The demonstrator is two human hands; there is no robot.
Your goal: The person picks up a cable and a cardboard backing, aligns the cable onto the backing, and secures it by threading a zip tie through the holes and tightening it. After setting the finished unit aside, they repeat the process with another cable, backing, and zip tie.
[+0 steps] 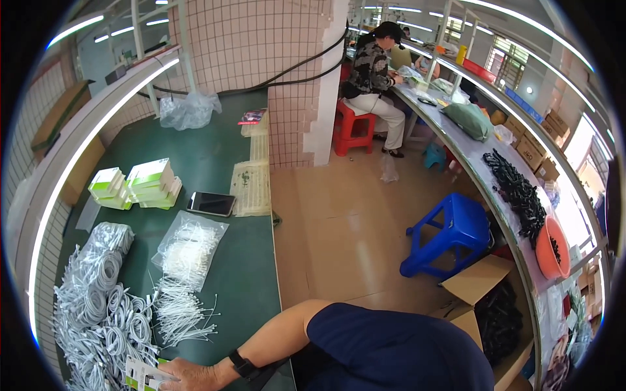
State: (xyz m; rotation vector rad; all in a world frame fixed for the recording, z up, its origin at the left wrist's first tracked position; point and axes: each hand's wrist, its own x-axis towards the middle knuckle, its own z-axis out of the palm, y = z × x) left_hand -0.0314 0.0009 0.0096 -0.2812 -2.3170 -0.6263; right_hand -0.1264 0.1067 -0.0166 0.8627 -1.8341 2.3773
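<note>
Low on the left, my right hand (189, 376) has its fingers closed on a white and green retail package (141, 374), partly cut off by the lower edge. A dark band circles that wrist. My left hand is out of view. Beside the package lies a large heap of coiled pale grey cables (107, 313), some in clear plastic. Next to it, loose white cable ties (182, 316) spill from a clear bag (190, 247). Stacks of white and green boxes (151, 182) stand farther back, with a phone (211, 203) lying beside them.
The green-topped table (248, 260) ends along the tiled floor. A blue stool (450, 234) and an open carton of black items (499, 319) stand to the right. Along the far bench lie black parts (515, 189) and a pink basin (553, 247). Another person (375, 78) sits on a red stool (352, 130).
</note>
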